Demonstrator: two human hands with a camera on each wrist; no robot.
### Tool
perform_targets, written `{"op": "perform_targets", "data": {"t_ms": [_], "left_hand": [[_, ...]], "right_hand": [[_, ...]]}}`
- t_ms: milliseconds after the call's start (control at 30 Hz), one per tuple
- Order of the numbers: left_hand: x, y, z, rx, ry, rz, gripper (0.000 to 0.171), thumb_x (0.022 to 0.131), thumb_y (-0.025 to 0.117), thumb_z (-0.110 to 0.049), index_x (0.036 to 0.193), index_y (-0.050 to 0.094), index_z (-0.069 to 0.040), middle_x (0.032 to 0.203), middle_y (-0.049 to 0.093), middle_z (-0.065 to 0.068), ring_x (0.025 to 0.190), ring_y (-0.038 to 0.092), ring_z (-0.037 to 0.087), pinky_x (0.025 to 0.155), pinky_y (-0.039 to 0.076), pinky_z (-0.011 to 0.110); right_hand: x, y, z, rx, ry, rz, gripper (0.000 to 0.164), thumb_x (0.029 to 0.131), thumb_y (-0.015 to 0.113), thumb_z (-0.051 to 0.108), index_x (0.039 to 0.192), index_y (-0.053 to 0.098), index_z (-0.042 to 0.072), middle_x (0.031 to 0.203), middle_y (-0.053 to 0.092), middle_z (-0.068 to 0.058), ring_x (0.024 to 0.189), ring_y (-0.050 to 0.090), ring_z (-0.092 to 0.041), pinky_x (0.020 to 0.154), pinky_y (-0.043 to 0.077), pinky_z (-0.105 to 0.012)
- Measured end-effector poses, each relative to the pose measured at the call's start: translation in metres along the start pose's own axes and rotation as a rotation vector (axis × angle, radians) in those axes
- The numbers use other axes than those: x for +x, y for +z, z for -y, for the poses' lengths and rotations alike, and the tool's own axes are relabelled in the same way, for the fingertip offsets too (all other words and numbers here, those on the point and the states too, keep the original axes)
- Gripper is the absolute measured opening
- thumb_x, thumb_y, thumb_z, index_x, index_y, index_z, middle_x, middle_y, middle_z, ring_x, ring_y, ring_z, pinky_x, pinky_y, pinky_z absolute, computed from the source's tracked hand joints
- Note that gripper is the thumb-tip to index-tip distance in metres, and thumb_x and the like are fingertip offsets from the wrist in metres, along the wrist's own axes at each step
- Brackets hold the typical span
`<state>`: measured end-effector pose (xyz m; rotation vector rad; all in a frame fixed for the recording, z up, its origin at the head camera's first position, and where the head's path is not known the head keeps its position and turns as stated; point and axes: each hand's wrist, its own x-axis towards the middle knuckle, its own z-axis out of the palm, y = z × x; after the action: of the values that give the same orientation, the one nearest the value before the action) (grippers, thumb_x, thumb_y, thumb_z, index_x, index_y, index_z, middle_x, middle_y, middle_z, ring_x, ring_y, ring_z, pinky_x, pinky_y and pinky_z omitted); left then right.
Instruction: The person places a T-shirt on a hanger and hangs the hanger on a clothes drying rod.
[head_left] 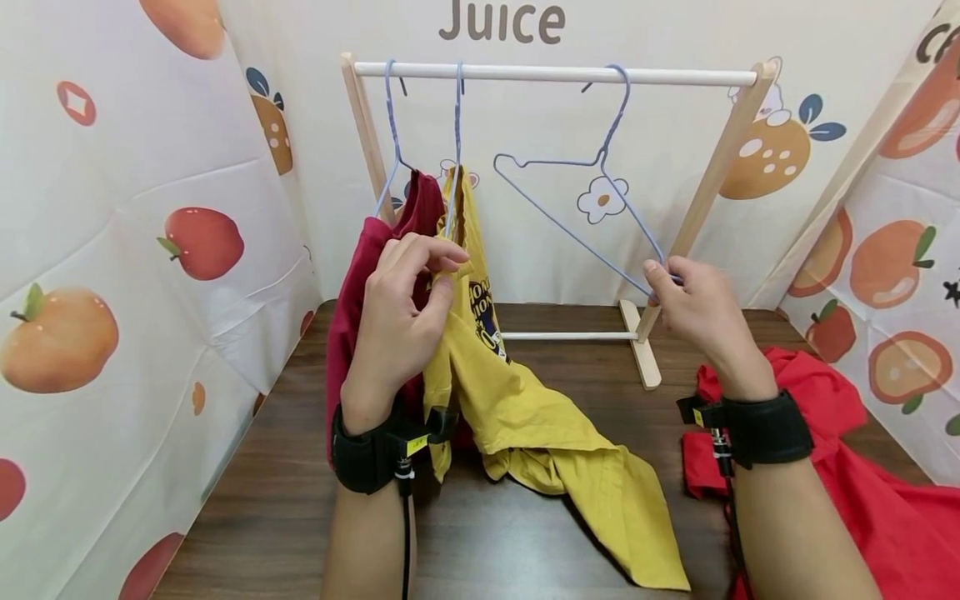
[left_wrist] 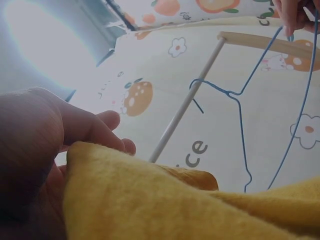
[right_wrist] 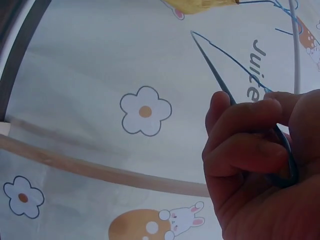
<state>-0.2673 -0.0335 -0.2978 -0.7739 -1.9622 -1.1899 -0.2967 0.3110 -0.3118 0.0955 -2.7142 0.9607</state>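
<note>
My right hand (head_left: 701,304) grips the lower right corner of a bare blue wire hanger (head_left: 573,227), whose hook rests over the white rail; in the right wrist view its fingers (right_wrist: 245,135) curl round the wire. My left hand (head_left: 405,300) is at the yellow shirt (head_left: 525,408), fingers loosely bent, with a gap between thumb and index fingertip. In the left wrist view yellow cloth (left_wrist: 150,195) covers part of that hand. The yellow shirt hangs from a second blue hanger (head_left: 457,117), its lower part spread over the table. Behind my left hand hangs a dark red garment (head_left: 360,267).
The rack has a white rail (head_left: 525,73) and wooden posts (head_left: 720,167) standing on the brown table (head_left: 262,500). A bright red garment (head_left: 885,492) lies crumpled at the right, beneath my right forearm. Fruit-printed cloth (head_left: 135,167) encloses the table at the back and sides.
</note>
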Motion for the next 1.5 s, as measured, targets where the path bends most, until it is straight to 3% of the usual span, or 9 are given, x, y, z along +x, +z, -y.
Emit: {"op": "perform_targets", "data": {"t_ms": [167,333,533,767,867,1067,1267,1333,1500], "left_hand": [[0.001,0.002,0.0,-0.006,0.007,0.0,0.022,0.092,0.054,0.004,0.104,0.07,-0.005,0.097,0.067,0.006,0.097,0.056,0.02,0.087,0.044,0.037],[0.0,0.004,0.001,-0.005,0.012,0.011,0.022,0.092,0.054,0.004,0.104,0.07,-0.005,0.097,0.067,0.006,0.097,0.055,0.02,0.086,0.045,0.036],[0.0,0.002,-0.001,-0.011,0.01,0.009,0.021,0.093,0.054,0.003,0.103,0.071,-0.006,0.097,0.068,0.005,0.096,0.054,0.02,0.086,0.044,0.037],[-0.002,-0.009,-0.004,0.015,0.005,0.007,0.02,0.093,0.055,0.003,0.103,0.071,-0.005,0.098,0.068,0.007,0.094,0.052,0.022,0.085,0.042,0.039],[-0.002,-0.014,-0.005,0.03,0.009,0.006,0.02,0.093,0.055,0.003,0.103,0.071,-0.005,0.097,0.068,0.007,0.094,0.053,0.022,0.086,0.042,0.041],[-0.004,-0.024,-0.01,0.076,-0.004,-0.002,0.022,0.093,0.054,0.002,0.103,0.072,-0.007,0.098,0.069,0.006,0.094,0.053,0.024,0.086,0.04,0.039],[-0.009,-0.035,-0.014,0.11,-0.01,0.011,0.021,0.094,0.055,0.001,0.104,0.072,-0.007,0.102,0.071,0.006,0.096,0.052,0.026,0.087,0.039,0.036],[-0.011,-0.038,-0.016,0.125,-0.007,0.016,0.021,0.094,0.056,0.001,0.104,0.072,-0.007,0.103,0.071,0.007,0.097,0.052,0.026,0.088,0.038,0.035],[-0.016,-0.046,-0.027,0.153,0.002,0.011,0.017,0.093,0.06,-0.003,0.104,0.073,-0.006,0.104,0.07,0.009,0.098,0.052,0.027,0.088,0.037,0.035]], "right_hand": [[-0.003,0.002,0.002,-0.003,-0.057,-0.072,0.057,0.107,0.041,0.049,0.081,0.061,0.002,0.082,0.069,-0.015,0.076,0.055,-0.023,0.057,0.041,-0.035],[-0.014,-0.005,0.004,0.029,-0.064,-0.11,0.055,0.108,0.04,0.049,0.087,0.062,0.004,0.073,0.057,-0.01,0.066,0.046,-0.021,0.053,0.037,-0.034],[-0.042,-0.034,0.007,0.068,-0.069,-0.181,0.043,0.107,0.048,0.042,0.091,0.065,0.006,0.063,0.05,0.004,0.058,0.043,-0.016,0.051,0.035,-0.03],[-0.085,-0.073,0.004,0.13,-0.121,-0.25,0.028,0.108,0.051,0.024,0.088,0.064,0.009,0.058,0.044,0.004,0.055,0.04,-0.012,0.049,0.03,-0.029],[-0.102,-0.082,-0.004,0.151,-0.166,-0.275,0.028,0.109,0.047,0.017,0.087,0.064,0.01,0.057,0.042,0.005,0.051,0.037,-0.009,0.044,0.025,-0.029],[-0.121,-0.092,-0.028,0.352,-0.277,-0.268,0.039,0.108,0.037,0.001,0.085,0.067,0.009,0.049,0.037,0.006,0.039,0.025,-0.009,0.039,0.01,-0.026],[-0.133,-0.1,-0.04,0.242,-0.184,-0.267,0.048,0.11,0.033,0.006,0.079,0.066,0.022,0.042,0.035,0.008,0.034,0.022,-0.01,0.034,0.012,-0.018],[-0.133,-0.104,-0.051,0.273,-0.17,-0.231,0.05,0.11,0.031,0.006,0.082,0.066,0.028,0.042,0.034,0.006,0.033,0.021,-0.012,0.034,0.012,-0.017],[-0.132,-0.112,-0.09,0.299,-0.124,-0.157,0.047,0.11,0.029,0.005,0.084,0.065,0.019,0.04,0.036,0.003,0.031,0.023,-0.013,0.031,0.015,-0.016]]}}
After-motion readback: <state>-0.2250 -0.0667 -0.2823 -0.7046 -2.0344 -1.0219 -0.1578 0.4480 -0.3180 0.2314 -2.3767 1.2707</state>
